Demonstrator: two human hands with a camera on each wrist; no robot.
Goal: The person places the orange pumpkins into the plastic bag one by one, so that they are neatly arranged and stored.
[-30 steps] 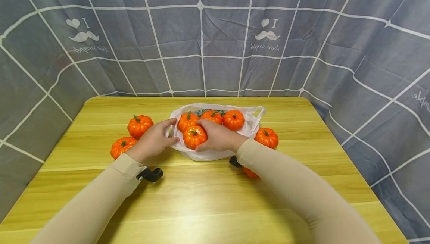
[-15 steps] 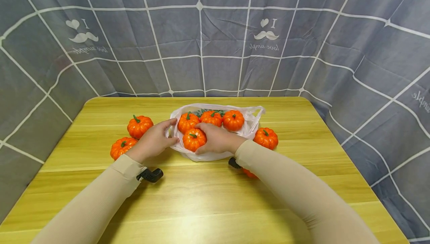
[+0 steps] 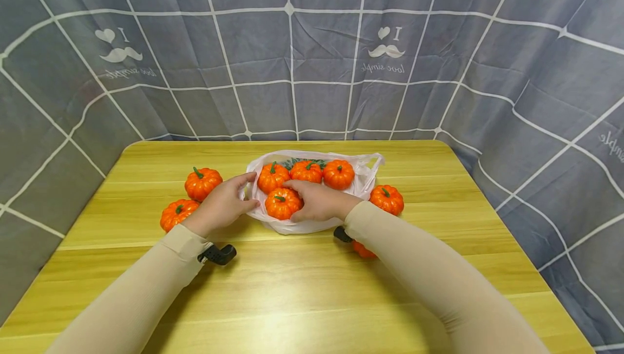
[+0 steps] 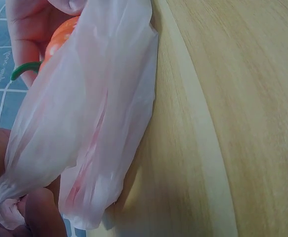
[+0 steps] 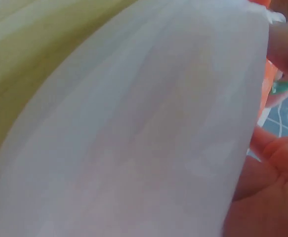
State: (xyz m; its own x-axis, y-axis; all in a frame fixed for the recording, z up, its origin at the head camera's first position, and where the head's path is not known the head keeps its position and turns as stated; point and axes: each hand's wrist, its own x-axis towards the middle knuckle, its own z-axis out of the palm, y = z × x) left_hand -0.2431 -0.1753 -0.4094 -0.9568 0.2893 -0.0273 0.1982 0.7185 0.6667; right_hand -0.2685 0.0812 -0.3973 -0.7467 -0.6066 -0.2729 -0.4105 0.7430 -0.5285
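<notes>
Near pumpkin: the small orange pumpkin with a green stem (image 3: pixel 283 205), inside the rim of the white plastic bag (image 3: pixel 298 228), left of its middle.
Right hand (image 3: pixel 319 201): at the pumpkin's right, fingers to the far side, thumb to the near; whether it grasps or has released the pumpkin cannot be told.
Left hand (image 3: pixel 224 202): pinching the bag's left edge.
Far row: three pumpkins (image 3: pixel 306 171) inside the bag, side by side.
Table (image 3: pixel 273 310): two left pumpkins (image 3: pixel 202 183) and two right pumpkins (image 3: pixel 387 202) outside the bag, the nearest right one partly covered by the right sleeve (image 3: pixel 414 256).
Good technique: best kept low, the fingers spreading only once the base bears on plastic; the pinched edge held taut, lest the rim fold inward or the fingers snag it.
</notes>
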